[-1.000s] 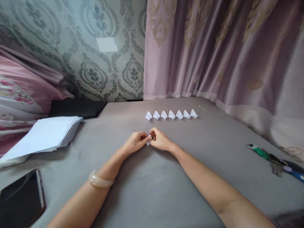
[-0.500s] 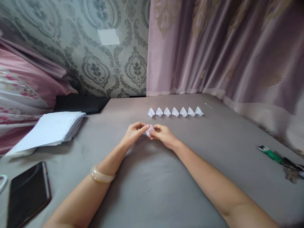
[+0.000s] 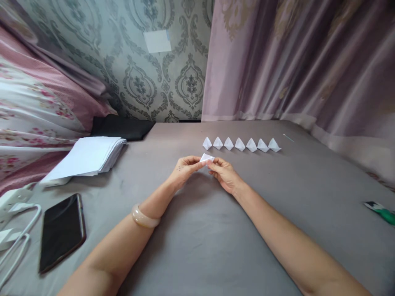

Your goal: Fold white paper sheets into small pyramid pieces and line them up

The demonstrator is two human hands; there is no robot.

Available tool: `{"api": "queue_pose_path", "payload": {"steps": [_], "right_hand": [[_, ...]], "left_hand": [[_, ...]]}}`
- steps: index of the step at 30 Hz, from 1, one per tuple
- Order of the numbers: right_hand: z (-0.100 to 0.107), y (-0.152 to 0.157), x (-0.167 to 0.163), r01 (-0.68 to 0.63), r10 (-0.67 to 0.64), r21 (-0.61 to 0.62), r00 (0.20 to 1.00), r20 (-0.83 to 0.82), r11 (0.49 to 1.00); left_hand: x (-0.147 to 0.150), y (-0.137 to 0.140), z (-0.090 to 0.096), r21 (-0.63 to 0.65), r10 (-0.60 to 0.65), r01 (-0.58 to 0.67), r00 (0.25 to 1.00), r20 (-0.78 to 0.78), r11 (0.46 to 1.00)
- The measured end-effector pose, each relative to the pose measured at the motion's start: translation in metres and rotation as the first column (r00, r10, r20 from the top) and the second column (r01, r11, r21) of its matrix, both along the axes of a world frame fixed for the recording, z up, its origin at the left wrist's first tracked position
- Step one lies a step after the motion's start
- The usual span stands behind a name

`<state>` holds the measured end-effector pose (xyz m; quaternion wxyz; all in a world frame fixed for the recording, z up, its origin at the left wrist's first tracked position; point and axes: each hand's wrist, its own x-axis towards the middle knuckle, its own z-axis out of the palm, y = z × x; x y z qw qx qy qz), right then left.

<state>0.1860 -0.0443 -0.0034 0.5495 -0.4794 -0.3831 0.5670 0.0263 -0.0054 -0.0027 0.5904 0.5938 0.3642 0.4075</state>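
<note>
A small piece of folded white paper [image 3: 206, 158] is pinched between both hands, just in front of a row of folded shapes. My left hand [image 3: 187, 168] grips its left side with thumb and fingers; a pale bangle [image 3: 145, 216] circles that forearm. On the right side, the thumb and fingers of my right hand [image 3: 226, 174] close on the same paper. Its lower edge is partly hidden by the thumbs. Beyond the hands, several pointed white folded paper shapes [image 3: 240, 144] stand in a line.
At the left lie a stack of white paper [image 3: 84, 154], a black phone [image 3: 62, 232] and a power strip with white cables [image 3: 14, 205]. A black flat item [image 3: 123, 127] rests behind the stack. A green object [image 3: 382, 211] lies at the right edge. Curtains [image 3: 262, 61] hang behind.
The folded paper has turned in my fingers and now shows a wider, triangular face. My view has shifted left, so things appear further right and the power strip has come into view.
</note>
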Motion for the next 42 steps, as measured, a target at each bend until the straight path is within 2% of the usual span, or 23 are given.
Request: {"api": "queue_pose_path", "payload": {"steps": [3, 5, 8, 14, 16, 20, 21, 23, 25, 27, 31, 33, 36, 42], "right_hand": [[0.004, 0.000, 0.005, -0.004, -0.023, 0.109, 0.971, 0.239, 0.994], [0.006, 0.001, 0.008, -0.006, -0.075, 0.200, 0.917, 0.392, 0.980], [0.005, 0.005, 0.013, -0.036, -0.145, 0.316, 0.834, 0.533, 0.948], [-0.003, 0.007, 0.020, -0.121, -0.236, 0.418, 0.672, 0.702, 0.900], [-0.004, 0.005, 0.021, -0.192, -0.270, 0.445, 0.569, 0.777, 0.875], [-0.005, -0.001, 0.019, -0.384, -0.333, 0.421, 0.277, 0.901, 0.821], [-0.006, -0.002, 0.018, -0.421, -0.352, 0.407, 0.206, 0.913, 0.810], [-0.007, -0.003, 0.017, -0.470, -0.385, 0.381, 0.091, 0.918, 0.797], [-0.009, -0.004, 0.016, -0.500, -0.407, 0.358, 0.012, 0.913, 0.789], [-0.010, -0.005, 0.015, -0.521, -0.409, 0.330, -0.040, 0.911, 0.787], [-0.011, -0.007, 0.014, -0.515, -0.328, 0.247, -0.070, 0.942, 0.821], [-0.010, -0.007, 0.015, -0.500, -0.260, 0.207, -0.038, 0.965, 0.841], [-0.009, -0.004, 0.019, -0.507, -0.145, 0.151, 0.052, 0.988, 0.849], [-0.008, 0.002, 0.025, -0.502, -0.026, 0.136, 0.220, 0.975, 0.854]], "left_hand": [[-0.002, 0.001, 0.000, 0.040, 0.037, -0.035, 0.999, -0.039, 0.999], [-0.003, 0.002, 0.000, 0.079, 0.053, -0.048, 0.996, -0.070, 0.996], [-0.004, 0.003, 0.000, 0.191, 0.060, -0.029, 0.985, -0.159, 0.981], [-0.005, 0.003, -0.004, 0.489, 0.172, 0.048, 0.902, -0.396, 0.871], [-0.006, 0.004, -0.006, 0.593, 0.254, 0.087, 0.847, -0.467, 0.800], [-0.009, 0.006, -0.011, 0.799, 0.423, 0.227, 0.751, -0.508, 0.557], [-0.010, 0.006, -0.012, 0.813, 0.441, 0.276, 0.727, -0.526, 0.513], [-0.011, 0.006, -0.013, 0.797, 0.453, 0.377, 0.671, -0.586, 0.472], [-0.010, 0.004, -0.013, 0.760, 0.452, 0.446, 0.617, -0.644, 0.473], [-0.009, 0.002, -0.012, 0.717, 0.431, 0.490, 0.577, -0.693, 0.496], [-0.008, -0.002, -0.005, 0.599, 0.322, 0.547, 0.521, -0.791, 0.585], [-0.008, -0.004, 0.000, 0.534, 0.255, 0.562, 0.500, -0.828, 0.631], [-0.008, -0.007, 0.004, 0.483, 0.203, 0.536, 0.497, -0.844, 0.693], [-0.008, -0.001, 0.000, 0.476, 0.158, 0.416, 0.601, -0.783, 0.775]]}}
